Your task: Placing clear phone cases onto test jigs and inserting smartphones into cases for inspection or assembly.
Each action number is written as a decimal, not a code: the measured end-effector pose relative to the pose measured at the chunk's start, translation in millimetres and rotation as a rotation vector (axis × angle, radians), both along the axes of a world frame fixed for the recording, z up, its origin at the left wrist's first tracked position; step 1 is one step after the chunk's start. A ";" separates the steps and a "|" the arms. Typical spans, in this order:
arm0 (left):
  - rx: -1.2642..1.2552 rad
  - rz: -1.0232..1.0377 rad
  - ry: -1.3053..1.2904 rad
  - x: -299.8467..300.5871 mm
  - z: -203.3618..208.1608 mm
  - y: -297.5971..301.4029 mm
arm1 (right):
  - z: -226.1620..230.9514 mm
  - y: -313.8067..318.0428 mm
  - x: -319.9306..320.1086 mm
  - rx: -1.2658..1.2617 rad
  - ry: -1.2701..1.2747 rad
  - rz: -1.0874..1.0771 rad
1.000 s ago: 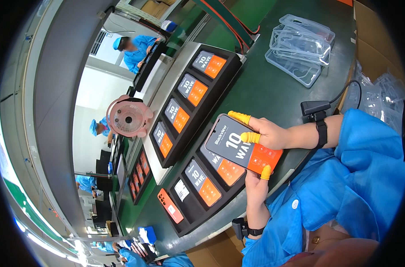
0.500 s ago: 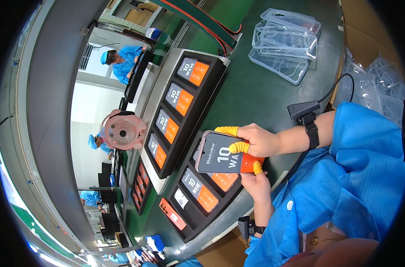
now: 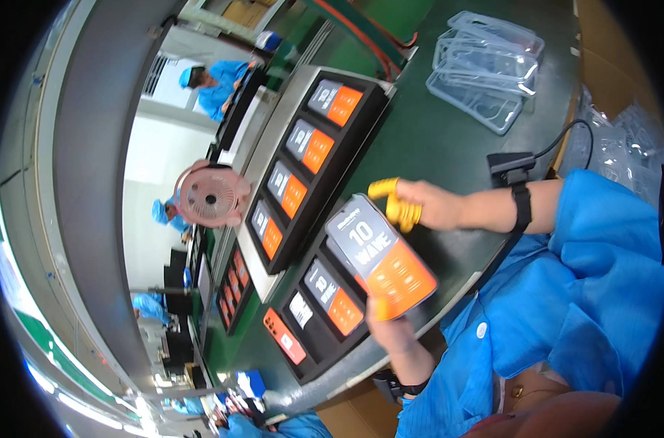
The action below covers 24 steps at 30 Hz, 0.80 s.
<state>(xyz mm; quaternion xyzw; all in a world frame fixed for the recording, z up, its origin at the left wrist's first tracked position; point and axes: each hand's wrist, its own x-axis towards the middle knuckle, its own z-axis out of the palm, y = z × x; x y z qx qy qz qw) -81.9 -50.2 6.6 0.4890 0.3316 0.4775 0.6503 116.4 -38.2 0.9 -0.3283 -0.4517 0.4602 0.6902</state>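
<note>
A smartphone (image 3: 382, 255), its front covered in a grey and orange printed film, is tilted above the nearer black tray (image 3: 288, 349). My left hand (image 3: 394, 336) grips its lower end, closed on the edge with a yellow finger cot on the thumb. Beside the phone's upper long edge is my right hand (image 3: 430, 208), in yellow finger cots, fingers bent but apart and nothing visible between them. The nearer tray also holds another film-covered phone (image 3: 333, 298), a coral phone (image 3: 284, 336) lying back up, and a white label (image 3: 300, 309).
A second black tray (image 3: 354, 139) carries several film-covered phones. Clear plastic cases (image 3: 485, 66) are stacked on the green table (image 3: 420, 139); more clear plastic pieces (image 3: 628, 153) fill a carton at the side. A pink fan (image 3: 209, 196) stands beyond the trays. Co-workers (image 3: 222, 87) in blue sit farther off.
My right hand has come off the phone's face and away from it. The phone has turned and tilted, held in my left hand, which has shifted lower left. The whole view has shifted slightly.
</note>
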 end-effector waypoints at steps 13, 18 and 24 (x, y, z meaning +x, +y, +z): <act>-0.122 0.178 0.607 -248.5 -4.1 110.9 | -29.2 -38.0 144.9 -0.341 -1.549 -1.165; 0.473 0.348 1.813 -188.6 35.1 103.7 | -26.9 -35.6 148.4 -0.434 -1.448 -0.956; 0.088 0.751 1.773 -294.4 -6.5 163.4 | 50.3 -57.5 101.0 -0.111 -1.160 -0.304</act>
